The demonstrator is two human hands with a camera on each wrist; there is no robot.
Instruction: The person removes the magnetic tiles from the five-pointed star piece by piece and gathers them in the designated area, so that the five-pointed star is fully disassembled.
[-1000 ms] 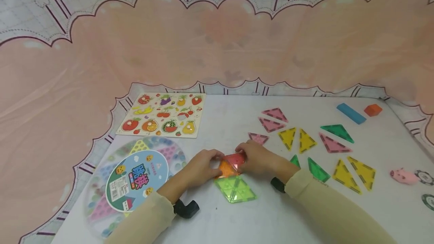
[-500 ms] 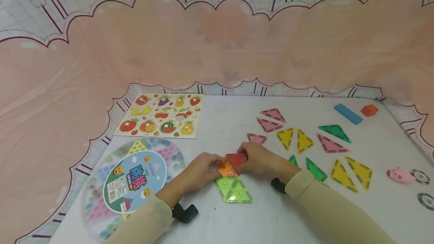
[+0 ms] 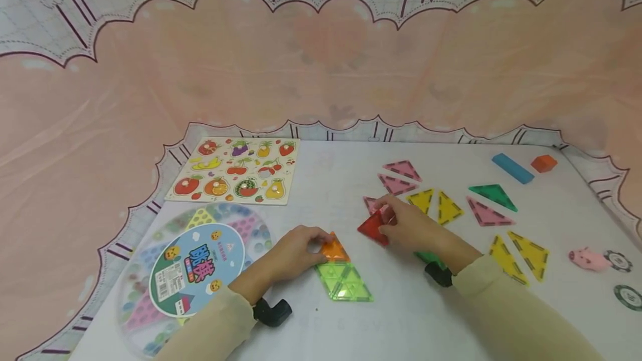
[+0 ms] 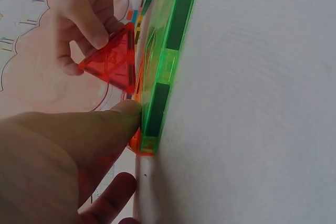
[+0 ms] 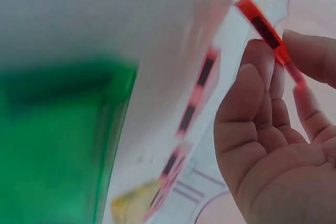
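My right hand (image 3: 412,229) pinches a red triangular magnetic tile (image 3: 372,229) between thumb and fingers. In the right wrist view that red tile (image 5: 265,30) appears tilted, edge-on, above the white table. My left hand (image 3: 296,254) holds the left side of an orange triangular tile (image 3: 335,249), its thumb and index finger at the edges. Two light green triangular tiles (image 3: 345,283) lie joined against the orange tile's near side. In the left wrist view, the left thumb (image 4: 126,116) rests right at the seam by a light green tile (image 4: 163,77).
Several pink, yellow and dark green tiles (image 3: 451,208) lie at the right. Beyond them are a blue block (image 3: 512,168), an orange block (image 3: 544,163), a toy pig (image 3: 588,259) and round chips (image 3: 628,297). A fruit puzzle board (image 3: 233,171) and a round game box (image 3: 200,269) occupy the left.
My right hand has drawn the red tile away from the orange one, rightward and slightly back, and tilted it. My left hand has stayed at the orange tile.
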